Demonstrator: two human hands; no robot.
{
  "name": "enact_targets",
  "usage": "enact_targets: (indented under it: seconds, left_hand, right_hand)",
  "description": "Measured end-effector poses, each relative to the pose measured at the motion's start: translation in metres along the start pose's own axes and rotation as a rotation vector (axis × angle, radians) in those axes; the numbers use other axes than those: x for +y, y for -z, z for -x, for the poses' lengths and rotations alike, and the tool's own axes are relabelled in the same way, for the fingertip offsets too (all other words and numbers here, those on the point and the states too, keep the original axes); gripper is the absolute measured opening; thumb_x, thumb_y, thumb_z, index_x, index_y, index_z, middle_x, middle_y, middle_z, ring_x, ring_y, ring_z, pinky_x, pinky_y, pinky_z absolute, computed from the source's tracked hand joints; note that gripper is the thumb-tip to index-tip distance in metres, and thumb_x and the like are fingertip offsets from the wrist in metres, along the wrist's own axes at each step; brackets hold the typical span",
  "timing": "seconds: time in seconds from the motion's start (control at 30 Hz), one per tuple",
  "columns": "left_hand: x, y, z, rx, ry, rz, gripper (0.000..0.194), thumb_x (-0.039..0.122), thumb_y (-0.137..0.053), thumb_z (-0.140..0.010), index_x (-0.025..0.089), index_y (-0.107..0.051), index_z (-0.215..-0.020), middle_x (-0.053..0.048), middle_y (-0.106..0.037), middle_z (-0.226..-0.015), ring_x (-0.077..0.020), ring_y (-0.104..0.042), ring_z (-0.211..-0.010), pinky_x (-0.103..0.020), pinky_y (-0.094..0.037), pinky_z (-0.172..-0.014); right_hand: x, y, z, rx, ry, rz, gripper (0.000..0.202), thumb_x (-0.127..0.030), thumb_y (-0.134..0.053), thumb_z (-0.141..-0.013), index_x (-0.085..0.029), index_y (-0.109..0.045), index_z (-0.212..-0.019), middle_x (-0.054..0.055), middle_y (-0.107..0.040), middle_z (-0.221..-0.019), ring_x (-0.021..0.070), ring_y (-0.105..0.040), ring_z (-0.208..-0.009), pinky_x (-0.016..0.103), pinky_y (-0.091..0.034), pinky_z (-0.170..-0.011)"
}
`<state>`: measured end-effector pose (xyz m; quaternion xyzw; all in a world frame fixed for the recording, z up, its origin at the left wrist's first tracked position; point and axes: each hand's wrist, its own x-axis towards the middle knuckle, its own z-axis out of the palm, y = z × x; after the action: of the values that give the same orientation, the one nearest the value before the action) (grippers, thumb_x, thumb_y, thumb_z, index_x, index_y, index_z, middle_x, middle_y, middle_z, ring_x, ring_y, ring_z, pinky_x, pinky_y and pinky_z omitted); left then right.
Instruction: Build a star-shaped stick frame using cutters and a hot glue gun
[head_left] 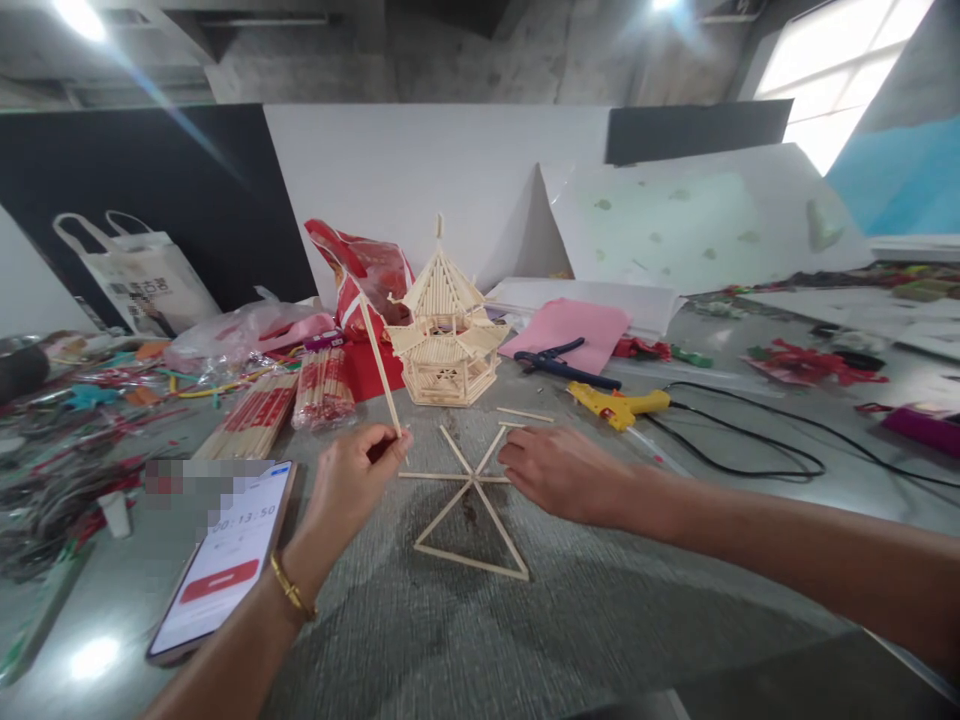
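My left hand (360, 470) pinches a long thin wooden stick (381, 365) by its lower end; it points upward, leaning left. On the table between my hands lies a wheel-like frame of wooden sticks (491, 517), its spokes meeting at one centre. One stick joins two spoke ends on the near side, forming a triangle. My right hand (562, 470) is at the frame's right side with its fingers bent together, covering the ends of the right-hand spokes. A short stick end (513, 425) shows just behind these fingers. Whatever they grip is hidden.
A pagoda model of sticks (448, 330) stands behind the frame. Right of it are pliers (562, 365), a yellow glue gun (619, 403) with a black cord, and a loose stick (525, 414). Bundled sticks (324, 385) and a phone (225, 565) lie left.
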<state>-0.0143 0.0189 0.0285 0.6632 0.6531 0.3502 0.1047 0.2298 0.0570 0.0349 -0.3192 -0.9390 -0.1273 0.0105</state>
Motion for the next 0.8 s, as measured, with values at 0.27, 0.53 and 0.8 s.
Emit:
enact_targets:
  seconds: [0.27,0.53,0.8]
  left_hand:
    - [-0.005,-0.007,0.0,-0.068,-0.04,0.053,0.034,0.049,-0.048,-0.081,0.019,-0.063,-0.074,0.004,-0.059,-0.054,-0.0128,-0.053,-0.053,-0.023,-0.037,-0.056]
    - [-0.005,-0.009,0.001,-0.1,-0.061,0.08,0.032,0.047,-0.048,-0.081,0.019,-0.062,-0.076,0.004,-0.059,-0.055,-0.0129,-0.055,-0.054,-0.023,-0.038,-0.058]
    - [-0.001,-0.008,0.0,-0.113,-0.05,0.053,0.03,0.045,-0.048,-0.08,0.019,-0.062,-0.075,0.004,-0.059,-0.054,-0.0133,-0.056,-0.053,-0.024,-0.038,-0.058]
  right_hand:
    - [-0.021,0.003,0.013,-0.05,0.054,-0.194,0.026,-0.022,-0.038,-0.091,-0.015,-0.062,-0.084,0.005,-0.06,-0.081,0.0134,-0.053,-0.07,0.027,-0.037,-0.061]
    - [-0.058,-0.001,0.033,-0.002,0.165,-0.219,0.025,-0.024,-0.04,-0.09,-0.014,-0.061,-0.081,0.007,-0.058,-0.079,0.014,-0.05,-0.068,0.027,-0.037,-0.057]
    - [-0.054,-0.006,0.033,0.014,0.223,-0.094,0.016,-0.014,-0.044,-0.085,-0.014,-0.059,-0.08,0.005,-0.057,-0.076,0.015,-0.049,-0.065,0.029,-0.034,-0.052]
